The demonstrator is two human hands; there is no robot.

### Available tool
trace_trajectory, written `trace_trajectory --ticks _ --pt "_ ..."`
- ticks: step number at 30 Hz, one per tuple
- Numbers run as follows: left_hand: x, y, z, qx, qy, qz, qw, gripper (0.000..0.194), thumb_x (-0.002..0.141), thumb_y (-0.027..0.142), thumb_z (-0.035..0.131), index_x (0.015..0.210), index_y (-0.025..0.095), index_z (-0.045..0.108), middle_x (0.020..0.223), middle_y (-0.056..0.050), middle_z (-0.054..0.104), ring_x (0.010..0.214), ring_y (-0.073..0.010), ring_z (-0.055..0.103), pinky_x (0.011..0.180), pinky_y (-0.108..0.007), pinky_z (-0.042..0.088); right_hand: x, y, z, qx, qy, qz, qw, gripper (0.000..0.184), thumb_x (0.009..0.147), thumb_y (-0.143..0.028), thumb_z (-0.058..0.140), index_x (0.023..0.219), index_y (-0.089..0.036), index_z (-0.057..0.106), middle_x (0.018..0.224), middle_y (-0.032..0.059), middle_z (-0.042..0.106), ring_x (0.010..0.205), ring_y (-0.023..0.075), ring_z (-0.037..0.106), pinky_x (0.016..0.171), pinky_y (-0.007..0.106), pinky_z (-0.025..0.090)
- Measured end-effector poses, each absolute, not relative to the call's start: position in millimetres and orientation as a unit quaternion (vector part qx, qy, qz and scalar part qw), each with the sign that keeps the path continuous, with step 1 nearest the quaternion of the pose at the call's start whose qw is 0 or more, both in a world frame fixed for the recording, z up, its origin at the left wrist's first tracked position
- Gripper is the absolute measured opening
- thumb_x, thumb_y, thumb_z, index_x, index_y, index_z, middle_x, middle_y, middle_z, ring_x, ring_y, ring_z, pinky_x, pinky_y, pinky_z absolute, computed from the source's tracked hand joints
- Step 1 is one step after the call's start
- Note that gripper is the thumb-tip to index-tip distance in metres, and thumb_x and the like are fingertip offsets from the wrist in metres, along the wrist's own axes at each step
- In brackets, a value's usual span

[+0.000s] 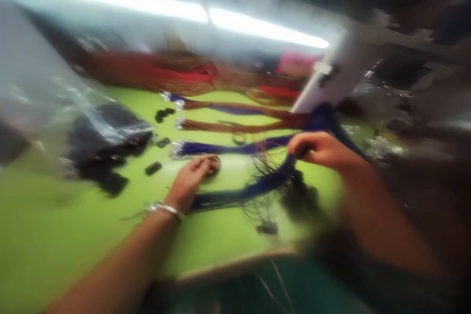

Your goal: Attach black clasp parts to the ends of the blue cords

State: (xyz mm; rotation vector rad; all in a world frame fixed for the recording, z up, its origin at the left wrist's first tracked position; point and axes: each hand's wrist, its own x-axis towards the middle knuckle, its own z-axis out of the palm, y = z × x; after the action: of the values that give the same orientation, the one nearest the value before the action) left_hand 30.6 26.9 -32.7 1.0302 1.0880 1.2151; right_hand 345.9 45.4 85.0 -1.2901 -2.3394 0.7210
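Note:
My left hand point(196, 174), with a pale bracelet at the wrist, is closed above the green table; what its curled fingers hold, if anything, I cannot make out. Beneath that wrist passes a dark blue wire bundle point(235, 198), running rightward. My right hand point(318, 149) pinches this bundle near its upper right part. Thin loose wires point(263, 167) spread around it, and a dark cluster of parts point(301, 196) lies below the right hand. Beyond my hands is a purple-blue wire bundle point(217, 148) with white connector ends. Blur hides finer detail.
Two brown wire bundles point(221, 126) lie farther back on the green table point(206, 252). Small black connectors point(153, 168) are at left, beside a clear plastic bag point(106, 122) of dark parts. Red and brown wires point(176, 73) fill the back. White connectors point(380, 148) sit at right.

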Motion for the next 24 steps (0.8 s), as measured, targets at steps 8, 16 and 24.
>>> trace_trajectory --ticks 8,16,24 --pt "29 30 -34 0.47 0.474 0.504 0.548 0.034 0.073 0.039 0.067 0.095 0.013 0.069 0.085 -0.009 0.069 0.079 -0.0174 0.061 0.077 -0.03 0.047 420 -46 19 -0.534 -0.815 0.113 0.194 0.046 0.082 -0.033 0.053 0.126 -0.025 0.051 0.133 0.009 0.048 0.127 0.0239 0.039 0.105 0.046 0.03" --pt "26 32 -42 0.475 0.465 0.52 0.536 0.03 0.073 0.038 0.067 0.093 0.015 0.069 0.081 -0.006 0.068 0.076 -0.0162 0.061 0.075 -0.028 0.048 272 -48 17 -0.259 -0.956 0.114 0.072 0.039 0.081 -0.031 0.052 0.12 -0.024 0.057 0.13 0.0052 0.053 0.127 0.0202 0.038 0.112 0.045 0.012" --pt "26 35 -43 0.485 0.456 0.51 0.545 0.031 0.071 0.037 0.07 0.093 0.016 0.069 0.086 -0.007 0.069 0.082 -0.0174 0.061 0.082 -0.028 0.047 382 -37 -21 -0.34 -0.914 0.202 0.093 0.031 0.083 -0.018 0.046 0.106 -0.023 0.066 0.122 0.0059 0.06 0.125 0.0171 0.043 0.106 0.04 0.03"
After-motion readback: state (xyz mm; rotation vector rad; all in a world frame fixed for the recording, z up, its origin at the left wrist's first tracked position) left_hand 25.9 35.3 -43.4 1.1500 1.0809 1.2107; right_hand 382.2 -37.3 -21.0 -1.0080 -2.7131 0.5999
